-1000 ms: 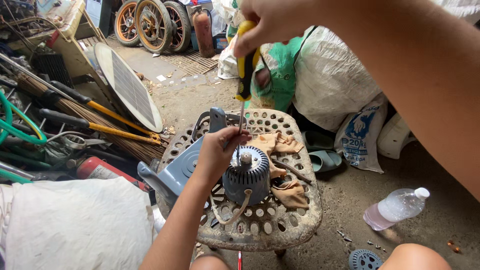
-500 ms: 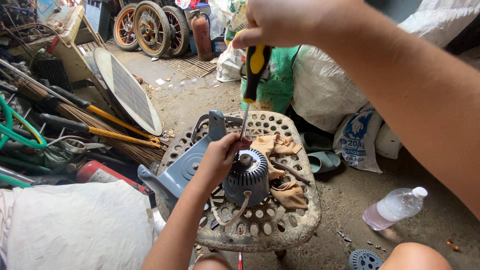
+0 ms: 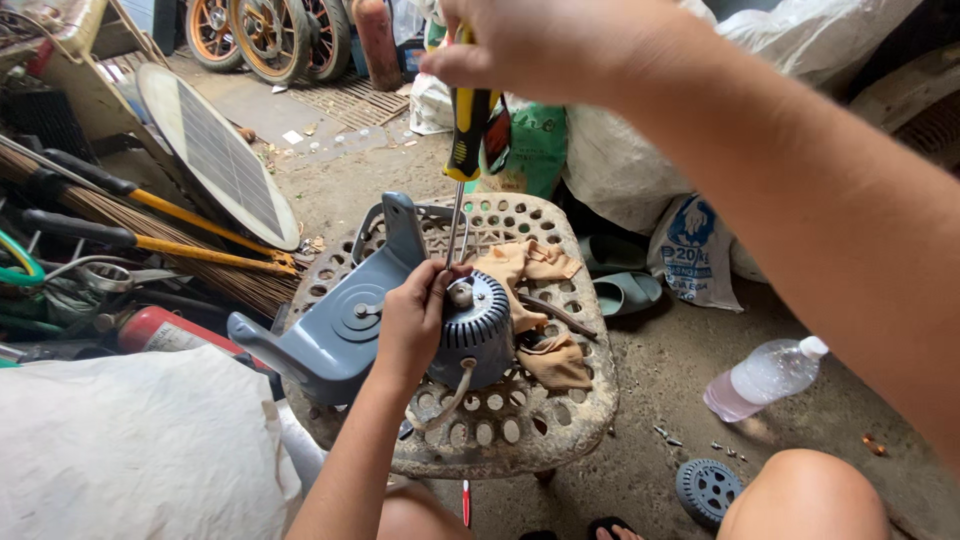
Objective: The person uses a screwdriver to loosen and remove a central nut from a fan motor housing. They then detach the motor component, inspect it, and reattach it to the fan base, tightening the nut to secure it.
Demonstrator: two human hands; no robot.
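Note:
A grey fan motor housing (image 3: 478,332) with its grey bracket (image 3: 345,320) sits upright on a worn perforated round stool (image 3: 520,430). My left hand (image 3: 412,322) grips the top left side of the motor. My right hand (image 3: 545,45) holds a yellow-and-black screwdriver (image 3: 466,130) vertically from above. Its metal shaft points down to the top of the motor, right beside my left fingers. A crumpled tan rag (image 3: 535,300) lies on the stool next to the motor.
A round solar panel (image 3: 215,155), brooms and tools are piled at left. White sacks (image 3: 640,150) stand behind the stool. A plastic bottle (image 3: 765,378) and a small round grey grille (image 3: 706,488) lie on the dirt floor at right. A white sack (image 3: 130,450) lies front left.
My right hand has brought the screwdriver lower and its tip now meets the motor top. My left hand stays on the motor.

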